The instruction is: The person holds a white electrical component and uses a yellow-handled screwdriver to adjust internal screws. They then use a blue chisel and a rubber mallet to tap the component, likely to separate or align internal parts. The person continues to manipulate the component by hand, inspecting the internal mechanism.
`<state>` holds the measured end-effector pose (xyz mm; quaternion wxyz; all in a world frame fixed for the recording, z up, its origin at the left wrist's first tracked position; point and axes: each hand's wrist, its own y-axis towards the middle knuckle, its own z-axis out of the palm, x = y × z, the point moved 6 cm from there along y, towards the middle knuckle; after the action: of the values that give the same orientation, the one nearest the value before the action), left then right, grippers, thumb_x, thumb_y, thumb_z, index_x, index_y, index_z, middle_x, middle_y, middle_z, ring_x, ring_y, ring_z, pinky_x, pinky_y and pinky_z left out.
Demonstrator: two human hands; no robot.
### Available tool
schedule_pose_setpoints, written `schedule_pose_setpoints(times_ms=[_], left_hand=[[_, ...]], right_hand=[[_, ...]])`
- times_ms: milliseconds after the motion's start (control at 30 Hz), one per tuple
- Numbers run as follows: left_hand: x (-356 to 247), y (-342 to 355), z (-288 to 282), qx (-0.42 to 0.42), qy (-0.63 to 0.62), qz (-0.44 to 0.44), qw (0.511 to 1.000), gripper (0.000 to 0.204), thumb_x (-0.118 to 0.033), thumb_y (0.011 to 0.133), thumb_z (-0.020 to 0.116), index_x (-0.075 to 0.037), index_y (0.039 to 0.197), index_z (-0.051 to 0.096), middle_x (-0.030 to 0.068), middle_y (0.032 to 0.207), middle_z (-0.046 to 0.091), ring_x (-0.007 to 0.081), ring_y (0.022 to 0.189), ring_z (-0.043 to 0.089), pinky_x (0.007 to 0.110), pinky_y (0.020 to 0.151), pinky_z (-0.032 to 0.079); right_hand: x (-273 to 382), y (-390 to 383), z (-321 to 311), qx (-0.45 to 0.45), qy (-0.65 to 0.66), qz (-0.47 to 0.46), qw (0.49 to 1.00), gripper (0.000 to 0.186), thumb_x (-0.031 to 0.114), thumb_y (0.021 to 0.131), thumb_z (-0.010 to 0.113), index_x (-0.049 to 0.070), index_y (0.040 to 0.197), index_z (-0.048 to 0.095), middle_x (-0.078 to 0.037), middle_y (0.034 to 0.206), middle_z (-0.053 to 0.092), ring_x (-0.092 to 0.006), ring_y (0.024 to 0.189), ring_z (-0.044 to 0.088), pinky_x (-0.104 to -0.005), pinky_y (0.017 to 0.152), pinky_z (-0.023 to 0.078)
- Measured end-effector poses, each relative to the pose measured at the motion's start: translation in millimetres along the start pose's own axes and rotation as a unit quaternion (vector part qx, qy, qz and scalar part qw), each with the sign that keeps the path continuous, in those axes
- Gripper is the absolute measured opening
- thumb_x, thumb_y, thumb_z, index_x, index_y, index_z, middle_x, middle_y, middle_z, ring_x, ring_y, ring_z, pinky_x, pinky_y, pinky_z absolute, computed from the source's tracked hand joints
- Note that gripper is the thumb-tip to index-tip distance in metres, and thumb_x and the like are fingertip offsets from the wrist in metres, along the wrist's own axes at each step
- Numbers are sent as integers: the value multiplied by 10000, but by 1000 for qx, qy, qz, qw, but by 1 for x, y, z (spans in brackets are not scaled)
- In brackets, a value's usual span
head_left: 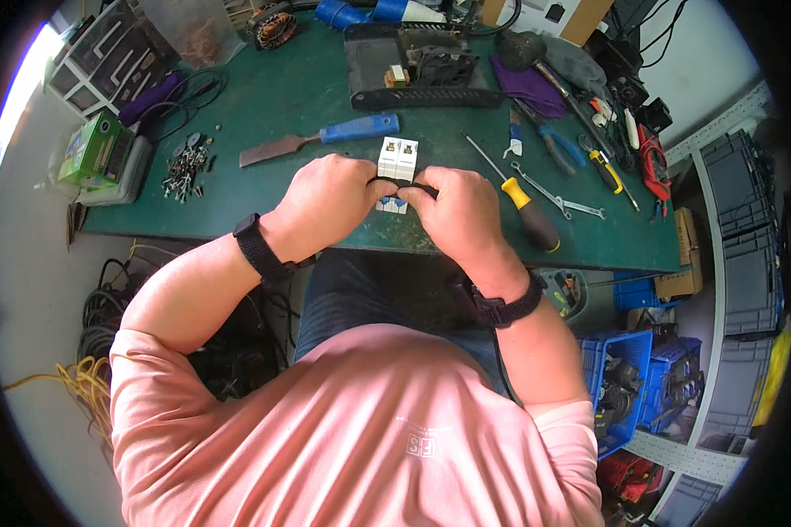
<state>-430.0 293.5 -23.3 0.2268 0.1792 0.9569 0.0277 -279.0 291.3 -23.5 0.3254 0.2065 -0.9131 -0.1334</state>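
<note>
Near the bench's front edge sits a small white two-pole circuit breaker [398, 156], with bluish parts at its near end. My left hand [325, 200] is closed at its left side, thumb and fingers pinched together. From the right, my right hand [460, 211] pinches at the same spot, its thumb almost meeting the left one. A dark band crosses the breaker between my thumbs; I cannot tell whether it belongs to it. Beyond my left hand lies a flat file [347, 130] with a blue handle. A yellow-and-black screwdriver [527, 211] lies beside my right hand.
The green bench [273, 97] carries loose screws [185, 167] at left and a black metal housing [417, 66] at the back. Wrenches [549, 193], pliers [558, 145] and a hammer [523, 51] lie at right. Blue crates [619, 378] stand below, right.
</note>
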Motion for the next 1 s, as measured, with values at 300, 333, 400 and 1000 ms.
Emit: schedule_pose_setpoints(times_ms=[300, 333, 400, 1000], left_hand=[[-5, -2, 3, -19, -10, -51, 998, 286, -276, 892, 648, 5, 861, 693, 229, 761, 642, 421, 727, 622, 465, 646, 493], [-5, -2, 3, -28, -15, -48, 998, 289, -276, 893, 649, 8, 862, 691, 229, 759, 640, 422, 720, 620, 462, 643, 491], [-6, -3, 5, -23, -27, -44, 998, 302, -289, 894, 641, 6, 858, 693, 232, 758, 641, 419, 724, 626, 465, 655, 497], [9, -6, 21, 225, -247, -121, 935, 342, -313, 965, 571, 16, 900, 641, 68, 653, 545, 158, 609, 485, 354, 582, 425]], right_hand=[[1, -1, 0, -4, -62, 23, 998, 199, 215, 778, 736, 43, 714, 658, -179, 691, 647, -374, 677, 656, -458, 593, 513], [2, -2, 0, -12, -66, 18, 998, 201, 218, 779, 735, 45, 713, 658, -178, 694, 649, -373, 679, 657, -457, 595, 514], [3, -3, -2, -26, -73, 9, 997, 207, 225, 780, 734, 47, 711, 657, -175, 701, 652, -371, 683, 659, -453, 599, 517], [-13, -13, 5, 113, -39, -6, 993, 293, 319, 876, 634, 37, 813, 683, -192, 781, 675, -374, 754, 672, -475, 682, 530]])
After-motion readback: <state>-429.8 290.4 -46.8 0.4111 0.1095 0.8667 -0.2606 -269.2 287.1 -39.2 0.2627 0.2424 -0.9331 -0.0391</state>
